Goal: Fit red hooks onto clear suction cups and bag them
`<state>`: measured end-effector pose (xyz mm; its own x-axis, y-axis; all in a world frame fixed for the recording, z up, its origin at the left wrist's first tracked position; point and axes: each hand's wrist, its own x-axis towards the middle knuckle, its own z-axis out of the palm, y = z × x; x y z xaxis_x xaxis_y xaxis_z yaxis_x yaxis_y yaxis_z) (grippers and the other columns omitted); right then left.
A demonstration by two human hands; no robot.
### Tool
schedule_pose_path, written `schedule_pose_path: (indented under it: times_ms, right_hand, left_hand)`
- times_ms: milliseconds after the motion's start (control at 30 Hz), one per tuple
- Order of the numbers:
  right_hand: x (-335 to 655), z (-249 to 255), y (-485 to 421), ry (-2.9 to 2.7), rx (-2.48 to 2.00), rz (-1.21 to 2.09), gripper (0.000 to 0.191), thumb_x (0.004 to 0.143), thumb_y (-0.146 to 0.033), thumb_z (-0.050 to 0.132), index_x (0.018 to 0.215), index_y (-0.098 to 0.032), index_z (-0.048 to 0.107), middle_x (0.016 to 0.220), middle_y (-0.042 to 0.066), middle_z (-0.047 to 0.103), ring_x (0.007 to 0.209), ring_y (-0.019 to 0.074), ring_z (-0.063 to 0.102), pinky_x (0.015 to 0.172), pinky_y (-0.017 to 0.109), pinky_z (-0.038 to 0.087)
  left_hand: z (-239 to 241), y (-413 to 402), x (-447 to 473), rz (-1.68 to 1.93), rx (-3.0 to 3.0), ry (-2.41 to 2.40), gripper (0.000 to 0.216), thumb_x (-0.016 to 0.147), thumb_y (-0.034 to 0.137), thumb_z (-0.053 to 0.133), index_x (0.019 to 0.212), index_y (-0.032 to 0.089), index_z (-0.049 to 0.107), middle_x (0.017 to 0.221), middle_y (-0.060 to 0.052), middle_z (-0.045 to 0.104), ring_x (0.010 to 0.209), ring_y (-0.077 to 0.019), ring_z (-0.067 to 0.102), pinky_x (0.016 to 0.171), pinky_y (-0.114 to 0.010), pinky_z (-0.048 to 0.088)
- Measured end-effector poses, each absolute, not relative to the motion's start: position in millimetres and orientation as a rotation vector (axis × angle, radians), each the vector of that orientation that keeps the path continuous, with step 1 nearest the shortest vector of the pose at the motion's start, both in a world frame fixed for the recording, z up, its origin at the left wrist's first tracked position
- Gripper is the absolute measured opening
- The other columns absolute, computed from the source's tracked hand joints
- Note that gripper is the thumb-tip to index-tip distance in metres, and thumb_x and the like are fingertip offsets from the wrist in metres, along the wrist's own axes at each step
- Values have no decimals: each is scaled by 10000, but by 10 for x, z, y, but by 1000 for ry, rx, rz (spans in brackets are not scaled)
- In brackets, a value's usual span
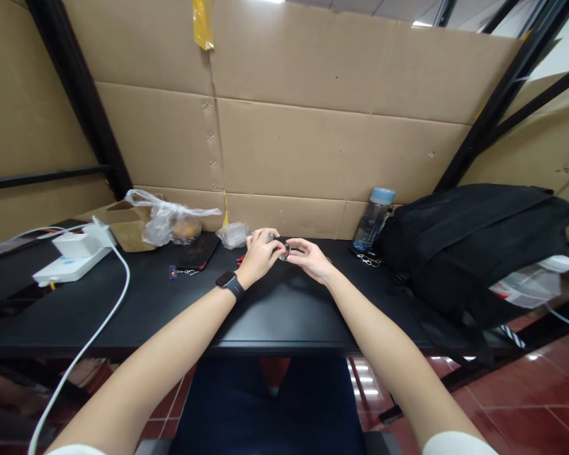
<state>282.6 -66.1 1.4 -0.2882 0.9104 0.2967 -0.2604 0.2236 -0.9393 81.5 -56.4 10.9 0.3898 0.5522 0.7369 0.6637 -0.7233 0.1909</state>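
Observation:
My left hand (260, 258), with a black watch on its wrist, is closed with thumb and fingers at a small round item (285, 253). The item looks dark and shiny with some red; its exact kind is too small to make out. From the other side my right hand (312, 260) curves its thumb and fingers around the same item. A bit of red (240, 260) shows on the table beside my left hand, mostly hidden by it. Just behind that hand lies a clear crumpled plastic packet (234, 235).
On the black table (284, 322), a white power strip (73, 265), a cardboard box (130, 227), a plastic bag (171, 226) and a dark phone (196, 251) stand left. A water bottle (373, 218) and black backpack (474, 246) occupy the right. Cardboard walls (341, 151) close off the back.

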Motion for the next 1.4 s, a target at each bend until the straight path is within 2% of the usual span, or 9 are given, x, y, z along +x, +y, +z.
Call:
schedule_pose_path:
  times_ms: [200,433,533,700,833,933,1067,1233,1400]
  right_hand:
    - [2813,-15,-626,-1380,-665,1322,551,584,-217,915,1096,-229,713,1123,41,680,978,187,681,1002,401,519]
    - [2796,-7,-636,-1437,-670,1233,541,615,-262,905,1120,-210,719,885,-2,684,878,172,688,988,399,514]
    - [2820,23,-650,-1472,-692,1252,550,631,-275,896,1145,-205,713,886,10,705,868,168,685,964,383,519]
    - [2887,13,-628,-1494,-773,1324,542,695,-311,854,1201,-209,690,973,60,741,910,187,697,811,314,548]
    - [2878,-11,-611,-1511,-875,1237,498,700,-306,831,1165,-204,686,925,57,753,840,175,701,648,232,508]
    - [2868,-1,-608,-1498,-929,1167,500,693,-293,807,1162,-197,661,866,40,747,759,156,688,599,216,488]
    - [2903,32,-595,-1627,-979,962,471,692,-262,762,1137,-183,630,761,7,724,685,146,671,630,238,504]
    - [2942,59,-592,-1787,-979,841,458,705,-221,696,1152,-182,601,744,-3,713,650,145,669,655,254,515]
    - [2950,62,-592,-1818,-977,795,457,700,-204,652,1152,-179,593,742,-10,701,599,121,619,627,240,497]
  left_hand:
    - [86,-563,821,-1257,-2480,-1088,136,966,331,608,939,249,713,1231,-83,568,1216,-289,439,978,-451,334]
    - [88,-578,831,-1237,-2471,-1068,120,955,317,620,935,255,720,1232,-83,564,1217,-294,440,973,-456,347]
    - [89,-578,830,-1235,-2464,-1078,118,953,313,623,933,256,725,1231,-85,562,1217,-296,438,973,-460,346]
    - [84,-569,818,-1232,-2484,-1058,135,956,331,621,926,258,731,1218,-84,565,1209,-291,448,973,-456,349]
    - [78,-570,836,-1212,-2505,-1046,148,952,350,626,913,251,729,1200,-89,572,1195,-295,461,978,-456,353]
    - [93,-573,845,-1220,-2529,-1058,159,977,345,581,985,247,706,1177,-85,582,1162,-280,485,970,-438,365]
    - [119,-552,799,-1328,-2522,-1165,234,1022,329,468,1168,239,628,1168,-77,598,1105,-249,519,958,-412,382]
    - [68,-505,738,-1054,-2753,-1047,275,986,454,523,1174,303,655,1251,-50,595,1176,-276,492,954,-438,373]
    - [-36,-502,792,-806,-2848,-1004,294,953,468,564,1179,318,675,1284,-59,597,1222,-310,453,973,-478,362]
